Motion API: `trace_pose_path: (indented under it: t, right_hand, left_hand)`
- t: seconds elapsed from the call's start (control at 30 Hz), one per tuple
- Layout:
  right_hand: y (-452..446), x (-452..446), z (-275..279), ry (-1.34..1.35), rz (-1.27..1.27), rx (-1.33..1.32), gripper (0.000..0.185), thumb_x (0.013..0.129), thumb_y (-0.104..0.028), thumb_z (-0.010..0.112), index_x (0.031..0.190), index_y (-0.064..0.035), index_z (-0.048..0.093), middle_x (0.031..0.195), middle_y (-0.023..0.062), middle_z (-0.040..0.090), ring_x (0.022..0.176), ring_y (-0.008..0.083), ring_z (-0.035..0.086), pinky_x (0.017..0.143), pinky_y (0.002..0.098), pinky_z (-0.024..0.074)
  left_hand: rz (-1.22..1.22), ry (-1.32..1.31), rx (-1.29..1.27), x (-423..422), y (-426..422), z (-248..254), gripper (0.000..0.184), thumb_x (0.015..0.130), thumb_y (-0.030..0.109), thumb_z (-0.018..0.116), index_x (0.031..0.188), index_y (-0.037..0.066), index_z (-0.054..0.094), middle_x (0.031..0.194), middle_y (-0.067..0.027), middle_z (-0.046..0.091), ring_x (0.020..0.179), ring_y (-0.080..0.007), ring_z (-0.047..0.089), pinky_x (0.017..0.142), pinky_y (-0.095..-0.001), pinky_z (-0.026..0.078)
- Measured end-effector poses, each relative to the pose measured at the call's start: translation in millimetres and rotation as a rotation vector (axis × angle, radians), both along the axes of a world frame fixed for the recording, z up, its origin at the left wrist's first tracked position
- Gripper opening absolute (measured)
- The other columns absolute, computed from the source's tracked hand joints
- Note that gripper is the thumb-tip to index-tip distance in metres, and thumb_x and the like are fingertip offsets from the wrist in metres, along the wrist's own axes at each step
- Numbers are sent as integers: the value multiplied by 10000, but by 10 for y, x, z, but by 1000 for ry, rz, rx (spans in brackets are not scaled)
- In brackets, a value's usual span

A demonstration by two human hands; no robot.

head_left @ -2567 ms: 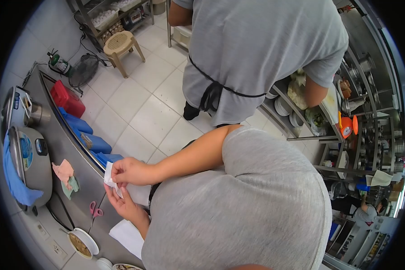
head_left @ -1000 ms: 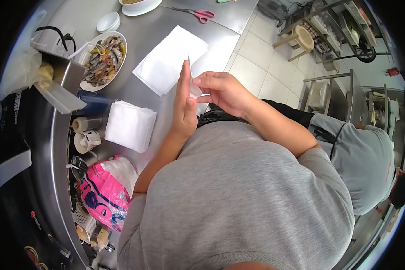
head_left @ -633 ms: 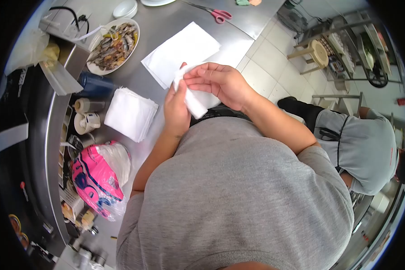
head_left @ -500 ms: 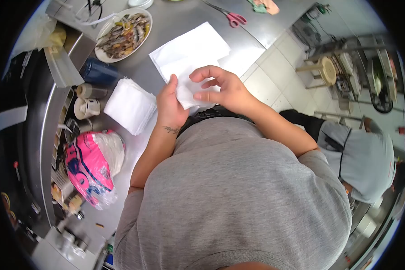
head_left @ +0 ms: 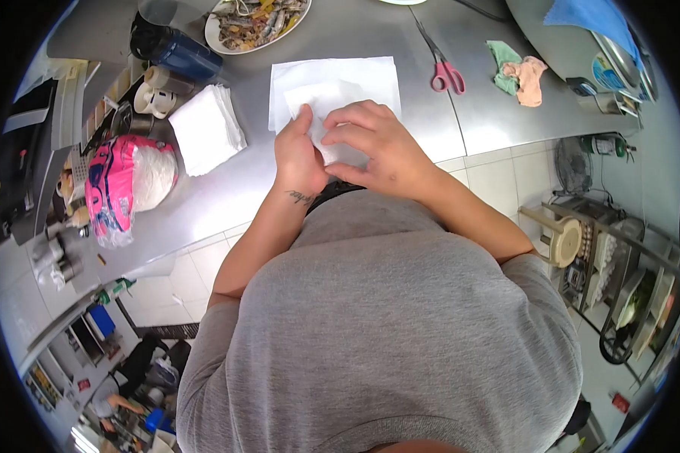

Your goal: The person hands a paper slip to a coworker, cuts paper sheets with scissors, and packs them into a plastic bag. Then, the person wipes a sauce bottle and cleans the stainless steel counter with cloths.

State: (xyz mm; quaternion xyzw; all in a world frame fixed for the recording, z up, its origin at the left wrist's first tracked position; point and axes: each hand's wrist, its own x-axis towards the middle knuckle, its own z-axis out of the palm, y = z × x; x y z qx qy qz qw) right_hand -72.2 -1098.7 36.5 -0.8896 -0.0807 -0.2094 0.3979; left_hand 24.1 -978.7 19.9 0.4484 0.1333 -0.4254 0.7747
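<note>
My left hand (head_left: 301, 155) grips a folded white paper napkin (head_left: 326, 149), thumb upright along its edge. Over that napkin curves my right hand (head_left: 378, 147), its bent fingers and thumb on the paper from the right. Part of the napkin is hidden beneath the fingers. Just beyond my hands, white paper sheets (head_left: 336, 70) lie flat on the steel table (head_left: 423, 124). To the left is a stack of folded white napkins (head_left: 206, 130).
Red-handled scissors (head_left: 447, 77) and crumpled green and peach cloths (head_left: 523, 75) lie to the right. A plate of small fish (head_left: 219, 38) stands at the back. Leftward are a blue tumbler (head_left: 181, 53) and a pink plastic package (head_left: 121, 177). Another person (head_left: 109, 396) is lower left.
The view has turned, so the table now sits squarer and the scissors and cloths are farther right. My right hand's fingers have come down onto the napkin.
</note>
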Motion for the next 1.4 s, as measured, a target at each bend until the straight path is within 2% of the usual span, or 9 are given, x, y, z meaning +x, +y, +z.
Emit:
trace_pose_path:
  t: [0.2,0.4,0.63,0.73,0.93,1.1,1.23,1.33,1.4]
  right_hand:
    - [-236,-135,-59,-54,63,10,221,731,-169,731,919,-109,631,1043,1,591,963,242,536,866,388,413]
    - [-134,-96,-10,-70,34,95,196,744,-172,730,903,-108,635,1053,6,604,986,233,544,893,387,408]
    - [90,64,-6,-45,43,107,136,777,-160,708,880,-94,646,1021,12,623,971,229,560,896,379,410]
    - [161,119,-21,11,52,231,79,814,-142,673,859,-80,654,948,40,639,911,236,582,840,361,445]
    - [171,206,-60,421,-34,809,109,903,-113,592,892,-26,656,858,25,637,813,125,588,729,284,480]
    - [12,221,-62,321,-185,1207,113,926,-120,574,951,-27,633,850,6,621,795,99,562,751,257,465]
    - [-152,100,-135,188,-279,1478,131,933,-165,547,915,-51,610,879,37,627,843,132,575,792,307,452]
    - [-344,-78,-281,240,-227,1493,211,936,-262,521,930,-62,587,928,64,640,894,166,581,847,339,431]
    - [-470,-178,-385,337,-193,1479,245,934,-299,521,949,-61,578,953,67,645,904,168,581,867,340,421]
  left_hand:
    - [155,4,33,-279,-235,244,389,1013,253,391,1276,-33,421,1259,-145,492,1144,-253,500,989,-394,407]
    - [137,-94,0,-174,-86,256,384,1033,224,282,1265,-45,425,1255,-164,514,1162,-286,511,975,-439,419]
    - [140,-124,-17,-43,186,213,377,1016,223,367,1262,-51,444,1246,-141,529,1163,-261,499,1003,-400,382]
    - [128,-134,-67,23,270,118,387,1012,243,383,1262,-45,449,1249,-137,532,1167,-259,500,1005,-397,377]
    - [-56,-92,-186,38,296,255,440,977,310,481,1294,7,446,1266,-120,533,1193,-240,497,1026,-384,372]
    - [-122,-399,-81,14,185,107,388,923,169,589,1253,-5,483,1229,-118,567,1148,-207,536,991,-355,415]
    - [-11,-279,7,122,155,-34,259,913,55,566,1160,-22,554,1040,-84,644,936,-167,621,860,-303,484]
    - [3,-496,130,244,196,-132,212,933,65,544,1125,-17,579,1031,-62,652,932,-141,617,832,-295,487]
    - [-61,-890,273,307,228,-109,207,899,11,526,1091,-6,601,1008,-64,665,912,-163,624,811,-297,487]
